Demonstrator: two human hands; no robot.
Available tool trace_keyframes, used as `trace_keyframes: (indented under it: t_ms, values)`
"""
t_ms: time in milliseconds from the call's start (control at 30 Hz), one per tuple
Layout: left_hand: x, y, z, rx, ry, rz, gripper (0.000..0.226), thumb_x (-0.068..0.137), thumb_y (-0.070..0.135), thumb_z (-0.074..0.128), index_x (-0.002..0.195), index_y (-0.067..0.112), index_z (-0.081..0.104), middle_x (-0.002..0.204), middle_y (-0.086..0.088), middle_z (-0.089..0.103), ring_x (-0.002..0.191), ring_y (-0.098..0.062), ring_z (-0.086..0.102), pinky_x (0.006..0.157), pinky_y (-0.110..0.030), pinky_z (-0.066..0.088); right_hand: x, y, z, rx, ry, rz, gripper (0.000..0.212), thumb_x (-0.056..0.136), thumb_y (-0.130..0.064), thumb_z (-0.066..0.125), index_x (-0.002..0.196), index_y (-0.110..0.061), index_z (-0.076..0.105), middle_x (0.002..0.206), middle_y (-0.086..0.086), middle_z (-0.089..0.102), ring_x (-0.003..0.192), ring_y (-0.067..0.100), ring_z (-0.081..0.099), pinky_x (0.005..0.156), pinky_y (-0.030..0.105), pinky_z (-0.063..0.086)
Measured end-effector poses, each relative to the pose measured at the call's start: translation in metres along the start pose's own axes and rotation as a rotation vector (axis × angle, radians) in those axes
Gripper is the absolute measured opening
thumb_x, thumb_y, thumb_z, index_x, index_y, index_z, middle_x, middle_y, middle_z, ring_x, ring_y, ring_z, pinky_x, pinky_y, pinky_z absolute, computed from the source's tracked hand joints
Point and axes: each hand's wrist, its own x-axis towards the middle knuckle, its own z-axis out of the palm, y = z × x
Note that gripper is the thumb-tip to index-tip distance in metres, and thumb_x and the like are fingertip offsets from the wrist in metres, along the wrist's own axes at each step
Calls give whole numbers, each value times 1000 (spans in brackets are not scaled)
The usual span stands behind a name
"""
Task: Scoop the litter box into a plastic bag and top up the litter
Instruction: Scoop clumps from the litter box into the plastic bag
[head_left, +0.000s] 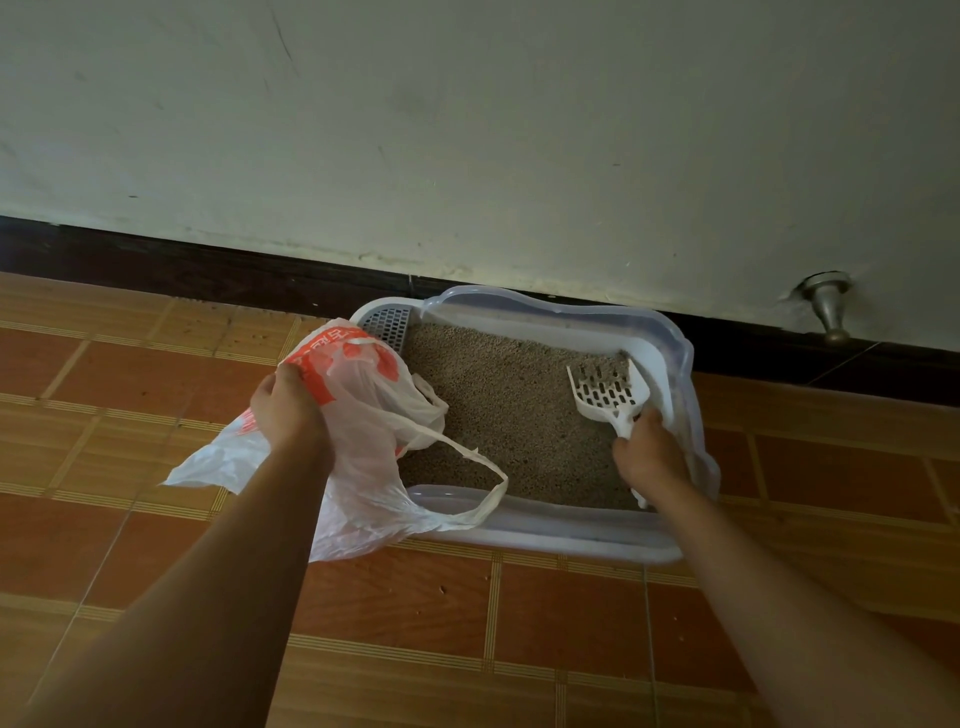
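Note:
A white litter box (561, 530) with a translucent raised rim sits on the tiled floor against the wall, filled with beige granular litter (498, 405). My left hand (291, 410) grips a white plastic bag with red print (363, 415), held over the box's left edge with one handle loop dangling. My right hand (649, 457) holds the handle of a white slotted scoop (608, 389) at the box's right side. The scoop's head carries some litter and is lifted a little above the litter surface.
A grey perforated panel (387, 322) sits in the box's back left corner. A metal door stopper (831, 312) sticks out of the wall at the right. Dark skirting (208, 270) runs along the wall; orange floor tiles (519, 623) lie around the box.

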Motion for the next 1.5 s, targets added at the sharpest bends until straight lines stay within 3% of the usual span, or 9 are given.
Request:
trace_keyframes:
  t_ms: [200, 333, 600, 867, 1100, 1200, 1300, 1400, 1500]
  values:
    - [-3, 1, 0, -17, 1, -4, 38, 99, 30, 36, 131, 14, 49, 113, -3, 57, 99, -16, 52, 83, -31, 44, 2, 1, 0, 182, -23, -30, 39, 92, -10, 47, 127, -2, 32, 106, 20, 57, 81, 31, 59, 64, 39, 51]
    - [0, 1, -2, -4, 2, 0, 39, 99, 31, 36, 131, 14, 50, 121, -6, 59, 99, -17, 54, 83, -31, 45, 2, 2, 0, 338, -73, -34, 30, 92, -9, 47, 119, -1, 36, 98, 21, 56, 66, 24, 55, 48, 28, 42]
    - [-1, 5, -6, -5, 9, -2, 37, 99, 31, 37, 128, 15, 52, 117, -4, 60, 99, -17, 54, 83, -30, 45, -7, 2, -8, 275, -120, -183, 21, 90, -11, 53, 104, -6, 39, 90, 13, 56, 63, 17, 52, 46, 24, 41]
    - [-1, 9, -16, -37, 40, 1, 36, 98, 31, 38, 128, 15, 50, 113, -3, 58, 102, -18, 54, 92, -35, 47, -16, -6, -10, 242, -123, -286, 21, 86, -14, 57, 100, -10, 42, 88, 10, 57, 65, 19, 53, 55, 33, 46]
    - [-3, 14, -28, -61, 76, 26, 38, 97, 29, 39, 129, 12, 52, 120, -6, 60, 102, -18, 55, 84, -30, 46, -25, -16, -9, 240, -81, -327, 20, 85, -15, 59, 98, -11, 43, 89, 9, 57, 71, 22, 56, 64, 41, 53]
    - [-3, 16, -35, -69, 83, 37, 39, 96, 26, 41, 128, 7, 54, 123, -11, 60, 112, -25, 57, 82, -30, 47, -28, -22, -9, 233, -49, -351, 19, 85, -17, 59, 96, -14, 43, 87, 8, 58, 71, 29, 59, 64, 43, 54]
    - [-2, 18, -43, -67, 69, 45, 37, 96, 25, 42, 125, 8, 56, 109, -9, 63, 95, -18, 59, 70, -24, 48, -31, -27, -8, 210, -55, -378, 19, 84, -19, 59, 94, -16, 44, 83, 7, 58, 69, 28, 59, 62, 44, 53]
    - [-2, 19, -53, -72, 46, 51, 30, 96, 24, 41, 115, 10, 59, 89, 1, 59, 77, -10, 54, 60, -21, 45, -35, -33, -4, 168, -83, -425, 18, 84, -18, 59, 93, -16, 44, 80, 6, 56, 62, 20, 51, 54, 34, 42]
    - [-4, 22, -61, -60, 41, 71, 22, 95, 21, 42, 84, 16, 61, 76, 2, 56, 69, -10, 52, 58, -21, 45, -39, -41, -2, 173, -87, -464, 18, 85, -16, 59, 92, -16, 42, 77, 4, 53, 59, 16, 48, 51, 28, 38]
